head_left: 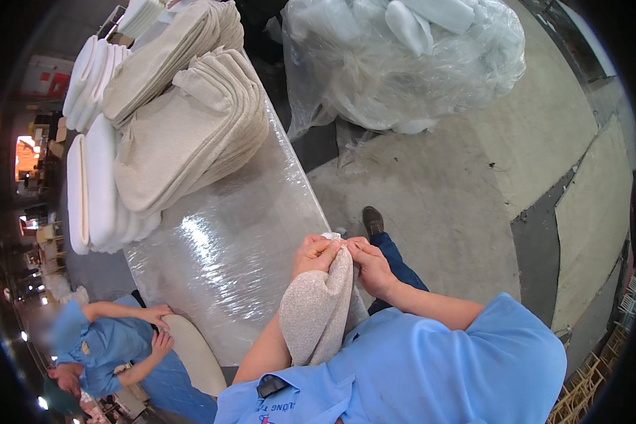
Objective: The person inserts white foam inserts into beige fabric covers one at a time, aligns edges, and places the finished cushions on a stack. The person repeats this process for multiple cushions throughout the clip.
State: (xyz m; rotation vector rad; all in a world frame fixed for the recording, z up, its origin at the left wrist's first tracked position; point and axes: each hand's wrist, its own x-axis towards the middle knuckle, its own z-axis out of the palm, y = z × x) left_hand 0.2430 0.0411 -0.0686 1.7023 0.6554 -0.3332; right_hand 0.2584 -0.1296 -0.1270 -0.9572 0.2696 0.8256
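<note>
Left hand: the left hand [316, 254] is up at chest height, fingers curled and pinching the top edge of the grey fabric cover [316, 311].
Right hand: the right hand [372, 267] is closed on that same top edge, just beside the left, fingertips touching the cloth at a white bit poking out.
Cover position: it hangs from both hands in front of the blue shirt [417, 367], draping down over the left forearm, beside the wrapped table [233, 247].
Handling: looks light, soft and floppy, a knitted weave that should grip well and not slip; nothing fragile here, I'd judge.
Where to hold: the open top rim, a hand at each side, seems the sensible hold, since the rest just sags.
On the table: beige cover stacks [191, 134] and white pad stacks [95, 184] sit at the far end on shiny plastic film.
Beyond: a clear bag of white pads [403, 63] on the floor.
Co-worker: another person's hands [159, 328] rest on a pale pad at lower left.
</note>
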